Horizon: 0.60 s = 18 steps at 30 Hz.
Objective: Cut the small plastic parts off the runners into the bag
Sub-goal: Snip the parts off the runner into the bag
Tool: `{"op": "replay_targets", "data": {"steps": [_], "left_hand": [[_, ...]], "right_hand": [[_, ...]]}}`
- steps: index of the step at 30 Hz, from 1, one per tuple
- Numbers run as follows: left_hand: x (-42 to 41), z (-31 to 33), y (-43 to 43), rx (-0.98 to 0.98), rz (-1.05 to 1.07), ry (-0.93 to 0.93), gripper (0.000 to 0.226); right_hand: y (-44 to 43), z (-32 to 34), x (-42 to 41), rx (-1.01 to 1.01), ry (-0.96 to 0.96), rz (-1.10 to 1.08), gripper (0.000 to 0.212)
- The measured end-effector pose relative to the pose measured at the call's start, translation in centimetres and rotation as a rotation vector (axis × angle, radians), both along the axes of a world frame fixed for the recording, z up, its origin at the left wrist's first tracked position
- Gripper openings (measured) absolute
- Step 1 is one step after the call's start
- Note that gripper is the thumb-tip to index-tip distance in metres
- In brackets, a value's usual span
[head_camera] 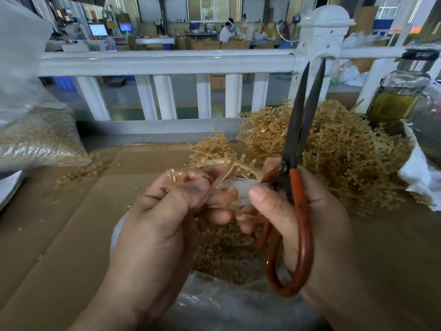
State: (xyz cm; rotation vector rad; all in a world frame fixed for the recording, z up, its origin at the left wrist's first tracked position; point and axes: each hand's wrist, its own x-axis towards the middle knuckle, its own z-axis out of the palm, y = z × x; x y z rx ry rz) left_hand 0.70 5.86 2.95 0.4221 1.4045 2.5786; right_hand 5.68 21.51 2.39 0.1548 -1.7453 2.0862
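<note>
My left hand (167,211) grips a tan plastic runner (229,168) with small parts on it, its fingers curled round the stems. My right hand (298,218) holds red-handled scissors (300,163), blades pointing up and almost closed, clear of the runner. Both hands hover above an open clear plastic bag (214,304) that holds a heap of cut tan parts (222,254). A big pile of uncut runners (338,151) lies behind the scissors on the right.
Brown cardboard (59,235) covers the work surface, with loose bits scattered on it. A filled clear bag (35,139) sits at the left. A glass bottle (401,91) stands at the right, beside white cloth (420,177). A white railing (167,63) runs behind.
</note>
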Motion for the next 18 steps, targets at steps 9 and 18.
{"op": "replay_targets", "data": {"steps": [9,18], "left_hand": [[0.04,0.32,-0.63,-0.167,-0.051,0.057,0.02],[-0.32,0.25,-0.79,-0.217,-0.058,0.033,0.034]], "right_hand": [[1.05,-0.21,-0.38,-0.128,0.026,0.083,0.042],[0.53,-0.37,-0.27,-0.214,0.052,0.11,0.042]]}}
